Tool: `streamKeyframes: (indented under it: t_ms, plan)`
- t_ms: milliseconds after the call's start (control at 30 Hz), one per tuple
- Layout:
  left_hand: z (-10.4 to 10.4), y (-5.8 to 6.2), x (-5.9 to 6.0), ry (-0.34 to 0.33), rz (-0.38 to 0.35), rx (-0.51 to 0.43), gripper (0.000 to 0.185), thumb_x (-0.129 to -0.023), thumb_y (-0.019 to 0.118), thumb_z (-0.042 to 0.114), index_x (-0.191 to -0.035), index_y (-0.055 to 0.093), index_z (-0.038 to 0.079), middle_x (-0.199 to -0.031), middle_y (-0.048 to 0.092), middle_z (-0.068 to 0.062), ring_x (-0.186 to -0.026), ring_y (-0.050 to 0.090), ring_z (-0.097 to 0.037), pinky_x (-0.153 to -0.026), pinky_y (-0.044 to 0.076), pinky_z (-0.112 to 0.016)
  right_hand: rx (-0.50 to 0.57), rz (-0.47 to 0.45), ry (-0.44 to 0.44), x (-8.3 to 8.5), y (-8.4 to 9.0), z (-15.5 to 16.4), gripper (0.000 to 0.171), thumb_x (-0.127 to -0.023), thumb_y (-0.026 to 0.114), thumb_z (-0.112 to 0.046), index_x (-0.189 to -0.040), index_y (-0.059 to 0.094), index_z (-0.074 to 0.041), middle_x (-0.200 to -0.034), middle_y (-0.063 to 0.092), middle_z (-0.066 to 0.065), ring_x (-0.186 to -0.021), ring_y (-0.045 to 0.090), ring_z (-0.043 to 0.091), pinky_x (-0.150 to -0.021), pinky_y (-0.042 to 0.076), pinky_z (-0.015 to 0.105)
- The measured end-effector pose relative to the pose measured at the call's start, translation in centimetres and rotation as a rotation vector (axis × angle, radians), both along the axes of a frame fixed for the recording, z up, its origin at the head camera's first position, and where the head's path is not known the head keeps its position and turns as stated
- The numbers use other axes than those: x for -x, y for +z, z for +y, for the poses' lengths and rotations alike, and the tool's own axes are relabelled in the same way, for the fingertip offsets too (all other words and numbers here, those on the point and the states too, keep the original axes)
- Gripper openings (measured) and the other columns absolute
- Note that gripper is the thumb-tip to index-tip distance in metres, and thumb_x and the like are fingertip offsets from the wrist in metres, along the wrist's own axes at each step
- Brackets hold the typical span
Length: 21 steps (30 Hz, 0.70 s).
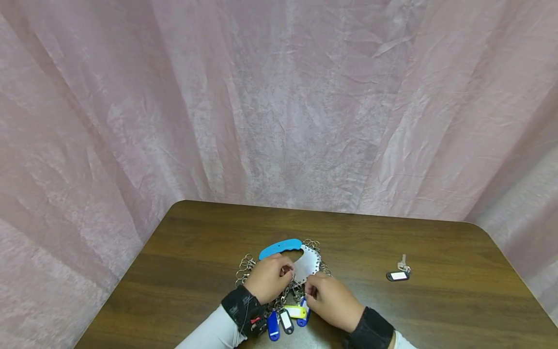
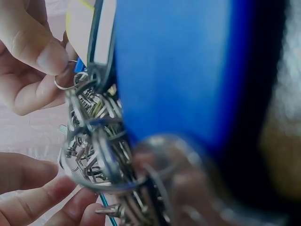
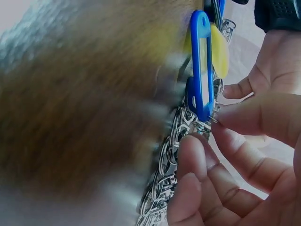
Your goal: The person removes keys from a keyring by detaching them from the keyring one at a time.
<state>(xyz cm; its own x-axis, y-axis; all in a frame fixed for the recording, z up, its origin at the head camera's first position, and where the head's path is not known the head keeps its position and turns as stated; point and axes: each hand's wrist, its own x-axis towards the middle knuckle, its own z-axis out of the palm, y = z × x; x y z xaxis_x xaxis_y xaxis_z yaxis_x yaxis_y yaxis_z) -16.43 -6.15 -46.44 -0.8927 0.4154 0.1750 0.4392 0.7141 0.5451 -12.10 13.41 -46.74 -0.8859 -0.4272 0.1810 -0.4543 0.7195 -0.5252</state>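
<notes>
A metal key disc (image 1: 306,263) with a light-blue handle (image 1: 280,247) lies on the brown table (image 1: 436,252), ringed by many split rings (image 1: 245,266). Blue, black and yellow key tags (image 1: 285,319) hang off its near side. My left hand (image 1: 283,272) curls over the bunch of rings (image 2: 94,141) at the disc's left. My right hand (image 1: 310,291) pinches a small ring (image 3: 212,120) at the base of a blue tag (image 3: 201,66) between thumb and forefinger. The left wrist view is mostly filled by a blurred blue tag (image 2: 178,70).
A single key with a black tag (image 1: 398,275) lies apart on the table, to the right of the hands. Wrinkled pink cloth (image 1: 279,97) hangs behind and beside the table. Both wrists wear black bands over white sleeves.
</notes>
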Motion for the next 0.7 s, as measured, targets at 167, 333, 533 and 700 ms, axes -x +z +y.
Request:
streamKeyframes:
  t_ms: [167, 333, 533, 700]
  plan:
    - [0.03, 0.03, -0.05, 0.001, -0.006, 0.002, 0.006, -0.092, 0.068, 0.015, -0.091, 0.073, 0.014, -0.084, 0.064, 0.005, -0.073, 0.053, -0.002, -0.065, 0.044, -0.019, 0.054, -0.051, 0.003, 0.03, 0.04, 0.34, 0.017, -0.08, 0.069, -0.006, -0.078, 0.058, -0.018, -0.077, 0.054, -0.007, -0.068, 0.046, -0.003, -0.06, 0.04, 0.018]
    - [0.05, 0.01, -0.03, 0.001, -0.008, 0.004, 0.006, -0.093, 0.068, 0.016, -0.091, 0.073, 0.014, -0.084, 0.062, 0.006, -0.072, 0.052, -0.001, -0.065, 0.043, -0.018, 0.093, -0.089, 0.006, 0.18, 0.3, 0.56, 0.014, -0.082, 0.067, -0.006, -0.082, 0.059, -0.017, -0.077, 0.056, -0.008, -0.067, 0.048, -0.004, -0.06, 0.042, 0.017]
    - [0.05, -0.07, 0.11, -0.006, -0.003, -0.013, 0.005, -0.093, 0.069, 0.015, -0.091, 0.073, 0.012, -0.083, 0.062, 0.006, -0.072, 0.053, -0.002, -0.065, 0.043, -0.018, 0.111, -0.12, -0.006, 0.24, 0.52, 0.76, 0.012, -0.085, 0.067, -0.008, -0.084, 0.059, -0.017, -0.077, 0.06, -0.009, -0.067, 0.051, -0.006, -0.06, 0.045, 0.018]
    - [0.09, -0.08, 0.17, -0.026, -0.008, -0.036, 0.007, -0.092, 0.069, 0.014, -0.096, 0.074, 0.011, -0.084, 0.062, 0.006, -0.073, 0.055, -0.003, -0.065, 0.044, -0.017, 0.122, -0.141, -0.028, 0.19, 0.53, 0.74, 0.012, -0.087, 0.067, -0.009, -0.085, 0.059, -0.018, -0.077, 0.062, -0.009, -0.066, 0.052, -0.005, -0.059, 0.044, 0.019]
